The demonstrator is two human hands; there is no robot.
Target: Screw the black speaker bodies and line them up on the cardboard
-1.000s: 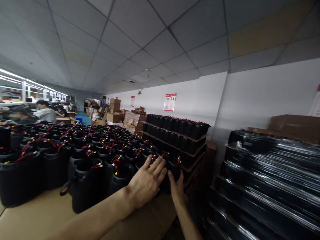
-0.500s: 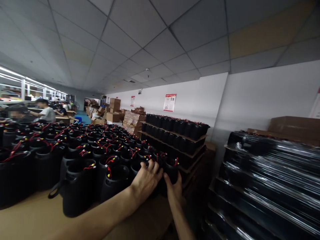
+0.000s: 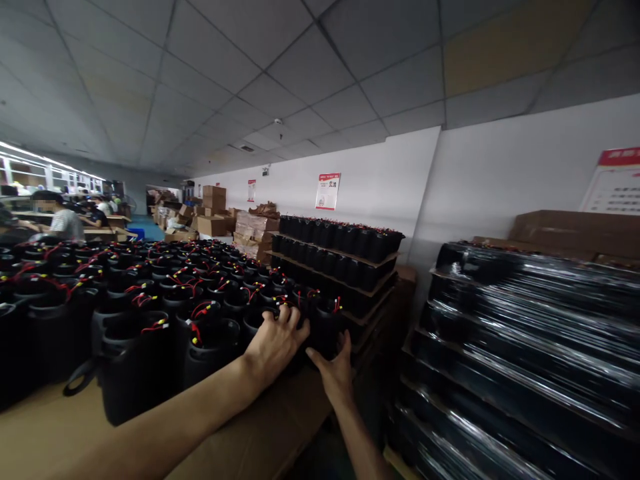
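Observation:
Several black plastic housings (image 3: pixel 150 300) with red and yellow wires stand packed together on a cardboard sheet (image 3: pixel 45 433). My left hand (image 3: pixel 274 347) lies over the rim of a black housing at the near right corner of the batch, fingers curled on it. My right hand (image 3: pixel 334 373) presses against the side of the neighbouring corner housing (image 3: pixel 327 327), fingers spread. Both forearms reach in from the bottom of the view.
A stack of shiny black trays (image 3: pixel 525 360) stands at the right, with cardboard boxes (image 3: pixel 575 233) on top behind. More black housings sit on tiered cardboard layers (image 3: pixel 340 260) by the wall. Boxes (image 3: pixel 215 213) pile up farther back. People (image 3: pixel 63 217) work at benches far left.
My left hand's fingers went from flat on the housings to curled over a rim. The view shifted, so both hands and the batch now sit lower and more to the left.

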